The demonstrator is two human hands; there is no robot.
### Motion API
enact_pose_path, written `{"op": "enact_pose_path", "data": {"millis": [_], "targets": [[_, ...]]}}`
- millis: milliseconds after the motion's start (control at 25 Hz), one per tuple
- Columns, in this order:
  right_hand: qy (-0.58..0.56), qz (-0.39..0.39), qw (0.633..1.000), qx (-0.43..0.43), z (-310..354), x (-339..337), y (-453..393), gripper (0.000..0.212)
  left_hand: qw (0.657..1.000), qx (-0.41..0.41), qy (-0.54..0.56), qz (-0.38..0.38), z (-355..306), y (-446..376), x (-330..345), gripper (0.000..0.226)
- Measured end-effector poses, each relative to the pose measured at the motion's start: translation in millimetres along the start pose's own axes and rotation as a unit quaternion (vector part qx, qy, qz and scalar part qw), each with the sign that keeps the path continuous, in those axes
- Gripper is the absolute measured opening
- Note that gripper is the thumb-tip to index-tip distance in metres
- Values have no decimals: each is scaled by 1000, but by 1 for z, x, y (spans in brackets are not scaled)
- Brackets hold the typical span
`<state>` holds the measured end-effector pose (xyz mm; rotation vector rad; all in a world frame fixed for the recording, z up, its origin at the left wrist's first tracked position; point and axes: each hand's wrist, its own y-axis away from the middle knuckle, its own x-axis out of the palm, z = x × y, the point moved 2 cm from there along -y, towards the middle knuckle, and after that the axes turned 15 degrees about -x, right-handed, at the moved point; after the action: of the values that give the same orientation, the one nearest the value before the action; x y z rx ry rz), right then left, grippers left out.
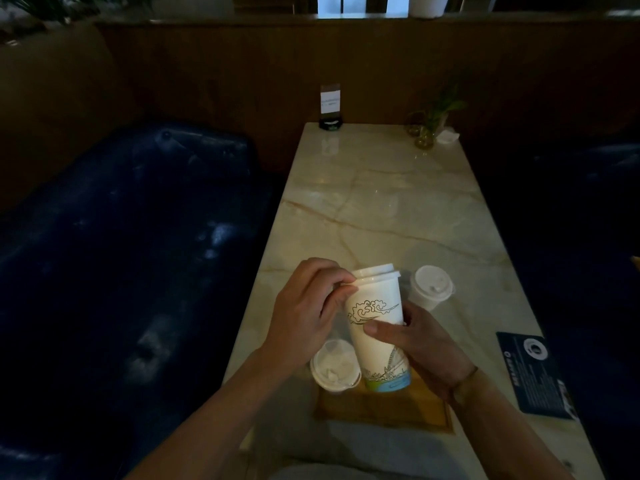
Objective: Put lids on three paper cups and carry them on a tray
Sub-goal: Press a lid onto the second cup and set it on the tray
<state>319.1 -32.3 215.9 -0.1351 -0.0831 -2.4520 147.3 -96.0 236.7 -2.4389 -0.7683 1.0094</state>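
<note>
A tall white paper cup [375, 344] with a cloud drawing and a blue-green base is held tilted above the wooden tray [381, 415]. Its white lid [375, 271] sits on the rim. My left hand [308, 313] pinches the lid's left edge with thumb and fingers. My right hand [419, 341] wraps the cup's body from the right. A second lidded cup [334, 367] stands at the tray's near-left corner, partly behind the held cup. A third lidded cup [431, 285] stands on the marble table [381, 202] to the right, beyond the tray.
A dark printed card [533, 372] lies near the table's right edge. At the far end stand a small sign holder [330, 107] and a glass vase with a green plant [429, 129]. Dark blue seats flank the table on both sides.
</note>
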Motion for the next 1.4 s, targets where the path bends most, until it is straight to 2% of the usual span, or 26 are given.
{"op": "enact_pose_path", "data": {"millis": [120,240,400,560,880,1000,1280,1400], "targets": [[57,-70,996,-17,0,2,-2,76,1000,13,-6,-12,-1,2,2,17],[92,-96,991,-30,-5,6,-4,81,999,41,-5,-11,-5,4,6,17],[15,-109,993,-43,-5,3,0,82,999,24,19,-11,-10,0,8,15],[-77,-76,993,-45,-5,5,4,70,998,-7,59,-14,-14,0,5,15],[-183,-22,982,-45,2,11,9,48,996,-12,84,-19,-14,-1,-1,14],[-203,-16,979,-17,0,10,9,50,995,-26,98,-11,-12,-3,-2,12],[-274,36,961,33,-6,7,10,75,991,-40,125,3,-4,-6,-3,14],[-221,38,973,62,-6,1,6,70,993,-13,114,-3,-1,-5,-3,13]]}}
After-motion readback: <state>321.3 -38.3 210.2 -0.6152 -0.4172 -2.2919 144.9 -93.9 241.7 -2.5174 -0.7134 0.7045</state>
